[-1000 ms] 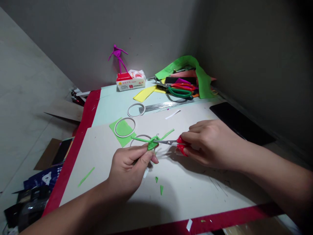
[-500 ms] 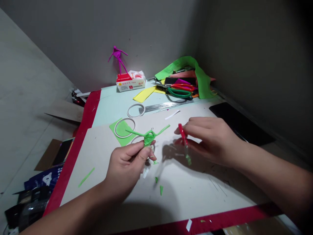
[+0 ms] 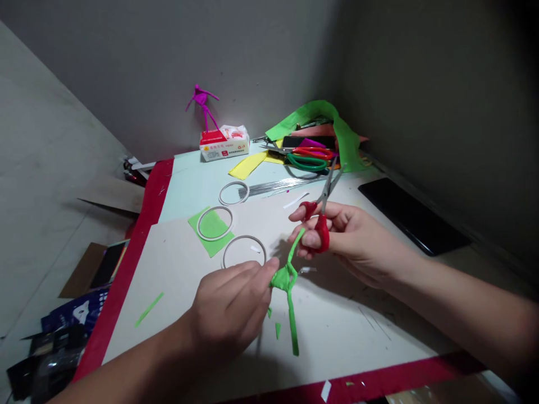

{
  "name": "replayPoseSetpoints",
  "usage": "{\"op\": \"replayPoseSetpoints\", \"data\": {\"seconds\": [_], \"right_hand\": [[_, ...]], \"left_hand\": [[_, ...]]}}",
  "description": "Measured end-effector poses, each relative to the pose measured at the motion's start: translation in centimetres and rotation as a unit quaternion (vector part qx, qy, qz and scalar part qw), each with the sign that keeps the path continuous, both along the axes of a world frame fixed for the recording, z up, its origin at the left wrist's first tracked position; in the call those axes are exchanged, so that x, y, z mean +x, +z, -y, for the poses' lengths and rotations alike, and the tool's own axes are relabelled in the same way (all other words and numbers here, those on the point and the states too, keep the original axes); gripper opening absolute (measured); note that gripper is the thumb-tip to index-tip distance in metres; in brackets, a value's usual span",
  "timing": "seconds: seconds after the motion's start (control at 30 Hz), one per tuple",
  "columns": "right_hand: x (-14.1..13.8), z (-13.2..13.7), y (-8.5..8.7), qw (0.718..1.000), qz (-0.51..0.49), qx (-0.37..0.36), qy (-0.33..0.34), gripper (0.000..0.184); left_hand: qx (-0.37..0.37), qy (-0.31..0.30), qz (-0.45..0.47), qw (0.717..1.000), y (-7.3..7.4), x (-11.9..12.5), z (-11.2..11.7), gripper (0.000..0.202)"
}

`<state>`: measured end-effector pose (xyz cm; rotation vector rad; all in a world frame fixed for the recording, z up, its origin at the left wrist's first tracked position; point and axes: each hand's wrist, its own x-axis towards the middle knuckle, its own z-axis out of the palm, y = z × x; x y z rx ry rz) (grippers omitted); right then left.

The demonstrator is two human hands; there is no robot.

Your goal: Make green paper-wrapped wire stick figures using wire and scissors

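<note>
The left hand [image 3: 229, 306] has its grip pressed together, the fingertips pinching the green paper-wrapped wire figure [image 3: 286, 279] at its torso, above a beige card sheet [image 3: 337, 331]. One limb of the figure reaches up to the right hand [image 3: 357, 241], whose grip curls through the red-handled steel scissors [image 3: 322, 235], blades closed and pointing away. Beyond, a white tape ring [image 3: 244, 236] lies on the card, and a second white tape ring [image 3: 197, 223] sits on a green paper square [image 3: 202, 247]. Farthest off stand a magenta wire figure [image 3: 202, 104] and a white tissue packet [image 3: 224, 143], near a heap of green crepe paper [image 3: 347, 140] and green-handled scissors [image 3: 309, 163].
</note>
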<state>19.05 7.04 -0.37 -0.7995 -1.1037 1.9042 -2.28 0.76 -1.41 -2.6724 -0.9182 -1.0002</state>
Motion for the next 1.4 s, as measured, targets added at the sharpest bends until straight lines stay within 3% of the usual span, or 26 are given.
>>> {"op": "replayPoseSetpoints", "data": {"seconds": [0.13,0.2,0.27,0.33,0.47,0.53,0.63,0.67,0.73,0.8,0.9,0.97,1.07,1.17,1.23,1.27,1.33,1.4], "right_hand": [[-0.1,0.4,0.5,1.0,-0.015,0.002,0.016,0.025],[-0.1,0.6,0.7,1.0,-0.007,-0.002,0.011,0.025],[-0.1,0.6,0.8,1.0,0.0,0.001,0.011,0.026],[0.0,0.4,0.8,1.0,0.001,0.008,0.013,0.026],[0.1,-0.1,0.6,1.0,-0.003,0.018,0.011,0.026],[0.2,-0.4,0.3,0.999,0.014,0.037,0.004,0.026],[0.4,-1.2,-0.3,0.982,0.147,0.121,-0.015,0.019],[0.7,-1.5,-0.5,0.96,0.223,0.167,-0.016,0.015],[1.2,-2.3,-0.8,0.882,0.386,0.27,-0.015,0.016],[1.8,-3.0,-0.9,0.768,0.534,0.353,-0.01,0.018],[2.3,-3.2,-0.8,0.61,0.675,0.416,-0.01,0.019],[2.3,-3.0,-0.7,0.545,0.722,0.427,-0.028,0.022],[2.1,-2.5,-0.6,0.498,0.75,0.433,-0.038,0.024],[2.1,-2.4,-0.6,0.512,0.737,0.441,-0.016,0.024],[2.1,-2.3,-0.4,0.544,0.71,0.447,-0.02,0.023],[2.1,-2.3,-0.2,0.574,0.685,0.448,-0.03,0.023],[1.9,-1.9,0.4,0.675,0.603,0.424,-0.026,0.024],[1.5,-1.3,0.9,0.812,0.469,0.346,0.046,0.028]], "left_hand": [[-0.004,-0.013,0.003,1.0,-0.1,0.0,0.2,0.038],[-0.073,-0.014,0.046,0.996,0.1,0.1,0.4,0.034],[-0.195,0.002,0.094,0.976,0.6,0.2,0.5,0.026],[-0.344,0.017,0.116,0.932,1.2,0.3,0.4,0.018],[-0.598,0.019,0.177,0.782,2.1,0.3,0.2,0.026],[-0.658,0.06,0.222,0.717,2.1,0.3,0.1,0.029],[-0.671,0.102,0.284,0.677,1.7,0.3,-0.1,0.026],[-0.665,0.104,0.304,0.674,1.6,0.3,-0.2,0.024],[-0.651,0.104,0.34,0.67,1.4,0.2,-0.3,0.022],[-0.64,0.11,0.367,0.666,1.3,0.1,-0.4,0.021],[-0.625,0.111,0.386,0.669,1.1,-0.1,-0.3,0.022],[-0.621,0.101,0.393,0.671,1.1,-0.2,-0.3,0.022],[-0.622,0.077,0.412,0.661,1.1,-0.3,0.0,0.022],[-0.629,0.062,0.426,0.648,1.1,-0.3,0.2,0.022],[-0.634,0.057,0.428,0.642,1.2,-0.3,0.4,0.022],[-0.635,0.056,0.429,0.64,1.3,-0.3,0.4,0.021],[-0.636,0.057,0.427,0.64,1.3,-0.1,0.4,0.021],[-0.638,0.06,0.422,0.641,1.3,0.0,0.3,0.02]]}}
